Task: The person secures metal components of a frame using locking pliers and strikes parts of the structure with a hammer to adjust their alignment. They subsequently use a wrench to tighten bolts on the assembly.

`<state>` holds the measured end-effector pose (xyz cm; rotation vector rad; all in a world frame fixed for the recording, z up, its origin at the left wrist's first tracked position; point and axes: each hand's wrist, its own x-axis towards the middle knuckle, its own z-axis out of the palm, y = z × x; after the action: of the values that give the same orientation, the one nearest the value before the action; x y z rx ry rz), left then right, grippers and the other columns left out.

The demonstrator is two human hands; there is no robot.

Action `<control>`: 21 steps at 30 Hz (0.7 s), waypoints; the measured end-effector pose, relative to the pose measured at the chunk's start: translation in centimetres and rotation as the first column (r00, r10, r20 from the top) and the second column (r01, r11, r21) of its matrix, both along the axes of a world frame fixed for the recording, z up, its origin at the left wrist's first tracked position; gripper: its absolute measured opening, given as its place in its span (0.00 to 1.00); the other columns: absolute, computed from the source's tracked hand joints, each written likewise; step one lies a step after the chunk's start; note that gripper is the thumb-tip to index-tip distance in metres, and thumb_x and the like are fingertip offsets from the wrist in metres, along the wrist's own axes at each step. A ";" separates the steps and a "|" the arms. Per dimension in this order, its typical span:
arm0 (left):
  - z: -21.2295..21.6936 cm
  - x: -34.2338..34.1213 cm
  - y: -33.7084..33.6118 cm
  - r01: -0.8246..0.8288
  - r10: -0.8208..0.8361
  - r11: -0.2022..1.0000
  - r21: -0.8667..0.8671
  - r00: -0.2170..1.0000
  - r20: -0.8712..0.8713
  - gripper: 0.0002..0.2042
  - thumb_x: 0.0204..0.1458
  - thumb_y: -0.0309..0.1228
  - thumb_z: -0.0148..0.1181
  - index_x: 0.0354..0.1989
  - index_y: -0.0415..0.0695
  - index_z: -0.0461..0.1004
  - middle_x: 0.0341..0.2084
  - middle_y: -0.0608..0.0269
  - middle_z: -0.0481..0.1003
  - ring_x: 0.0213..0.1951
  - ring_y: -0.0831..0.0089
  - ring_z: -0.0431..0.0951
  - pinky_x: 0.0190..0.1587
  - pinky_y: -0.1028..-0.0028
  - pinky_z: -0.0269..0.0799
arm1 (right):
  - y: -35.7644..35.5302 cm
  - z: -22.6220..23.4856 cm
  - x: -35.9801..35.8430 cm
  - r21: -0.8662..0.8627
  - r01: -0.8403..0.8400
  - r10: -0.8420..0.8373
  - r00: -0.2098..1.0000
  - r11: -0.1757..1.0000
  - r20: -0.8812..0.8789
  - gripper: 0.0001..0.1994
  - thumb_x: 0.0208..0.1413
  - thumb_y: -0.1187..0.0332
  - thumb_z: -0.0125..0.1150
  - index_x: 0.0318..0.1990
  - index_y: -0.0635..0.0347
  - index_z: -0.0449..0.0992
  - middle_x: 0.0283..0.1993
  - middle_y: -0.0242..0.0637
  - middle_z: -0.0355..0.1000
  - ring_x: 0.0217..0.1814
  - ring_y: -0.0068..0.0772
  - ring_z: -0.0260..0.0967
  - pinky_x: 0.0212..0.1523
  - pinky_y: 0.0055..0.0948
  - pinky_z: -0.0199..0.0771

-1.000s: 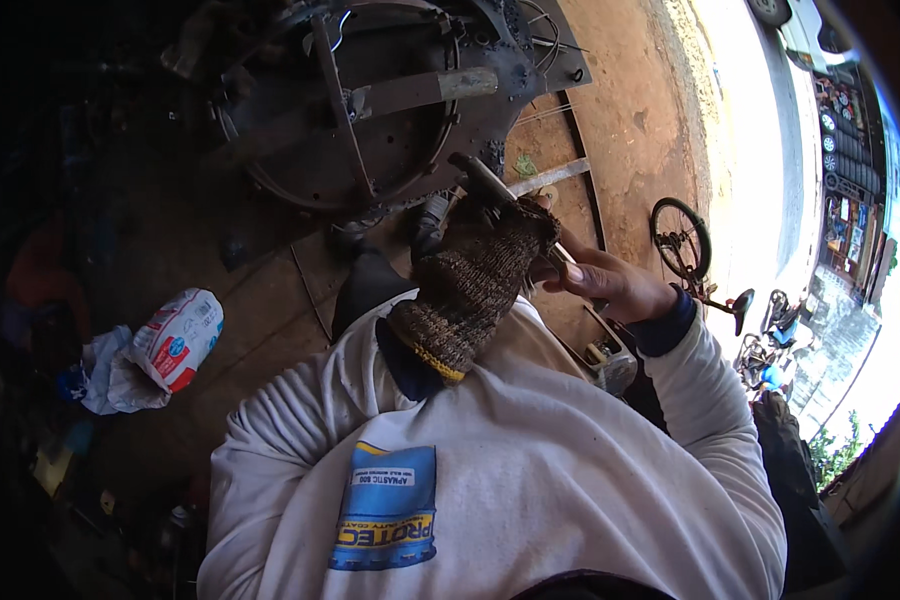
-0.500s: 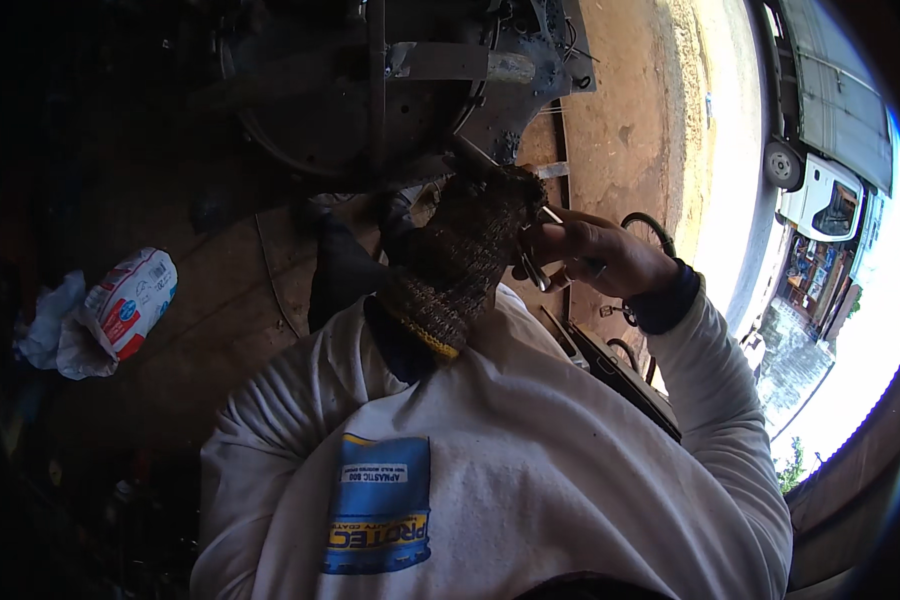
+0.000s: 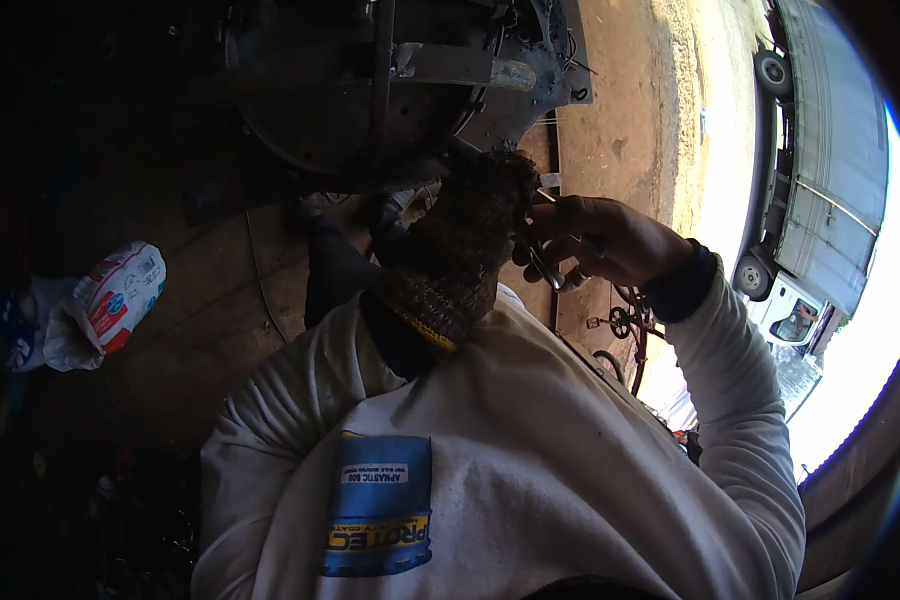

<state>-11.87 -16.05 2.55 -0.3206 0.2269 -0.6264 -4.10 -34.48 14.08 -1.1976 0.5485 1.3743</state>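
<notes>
My left hand (image 3: 485, 195) wears a dark brown knit glove with a yellow-edged cuff. Its fingers look curled inward in deep shade, and whatever they hold is hidden. Close beside it on the right, my bare right hand (image 3: 595, 240) pinches a slim, shiny metal tool (image 3: 542, 262) that hangs below the fingers; its exact kind is unclear. A pale thin tip shows between the two hands. Just beyond the glove stands a dark round metal frame (image 3: 370, 165) with a flat bar (image 3: 450, 63) across it.
A torn white, red and blue bag (image 3: 125, 295) lies on the brown ground at left. A thin cable (image 3: 258, 270) runs along the ground. Part of a bicycle (image 3: 625, 322) shows beyond my right forearm. Outside at right is a truck (image 3: 830, 150) with a white cab.
The truck outside has moved down the picture, showing more of its body. My right hand has shifted slightly right, its fingers a little more spread around the tool. The gloved hand stays nearly in place.
</notes>
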 end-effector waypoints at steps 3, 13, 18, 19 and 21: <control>-3.1 -0.1 -2.0 0.091 -0.077 0.993 0.070 0.980 -0.185 0.22 0.65 0.40 0.36 0.60 0.38 0.61 0.50 0.52 0.69 0.48 0.65 0.72 0.51 0.67 0.70 | 1.3 1.1 1.8 -0.211 -0.158 0.151 0.987 0.965 -0.050 0.17 0.65 0.71 0.45 0.60 0.63 0.65 0.49 0.44 0.72 0.48 0.36 0.75 0.42 0.33 0.79; -2.7 1.3 -4.4 0.114 -0.115 0.878 0.466 0.993 -0.028 0.16 0.64 0.40 0.44 0.44 0.40 0.71 0.34 0.54 0.75 0.33 0.66 0.76 0.32 0.67 0.73 | 0.1 -0.1 0.7 0.155 0.053 -0.029 0.988 0.986 -0.154 0.16 0.65 0.66 0.47 0.53 0.66 0.69 0.46 0.37 0.72 0.44 0.26 0.70 0.46 0.26 0.68; -3.5 1.0 -5.7 0.083 -0.155 0.806 0.586 0.985 0.073 0.16 0.64 0.41 0.44 0.45 0.40 0.70 0.37 0.56 0.75 0.35 0.67 0.77 0.36 0.68 0.73 | -1.1 -0.1 0.7 0.082 -0.013 0.027 0.985 0.997 -0.169 0.14 0.62 0.66 0.51 0.48 0.67 0.72 0.43 0.33 0.72 0.45 0.24 0.68 0.47 0.26 0.67; -2.9 1.0 -5.5 0.101 -0.098 0.867 0.488 0.995 -0.033 0.17 0.64 0.42 0.45 0.46 0.40 0.70 0.37 0.57 0.75 0.36 0.68 0.77 0.37 0.69 0.73 | -1.2 -0.1 1.1 0.088 -0.065 0.079 0.984 0.994 -0.158 0.14 0.60 0.67 0.51 0.49 0.68 0.71 0.44 0.34 0.72 0.47 0.25 0.68 0.49 0.27 0.66; -2.2 1.2 -5.4 0.103 -0.097 0.892 0.441 0.995 -0.035 0.16 0.64 0.41 0.44 0.45 0.40 0.70 0.36 0.58 0.74 0.35 0.68 0.76 0.37 0.69 0.73 | -0.5 0.2 1.6 0.090 -0.121 0.133 0.980 0.989 -0.150 0.14 0.59 0.69 0.52 0.49 0.68 0.71 0.45 0.35 0.72 0.49 0.25 0.67 0.51 0.29 0.65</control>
<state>-10.72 -21.41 0.31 0.1296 0.3921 -0.6552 -2.50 -35.00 14.33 -1.0814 0.5280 1.5939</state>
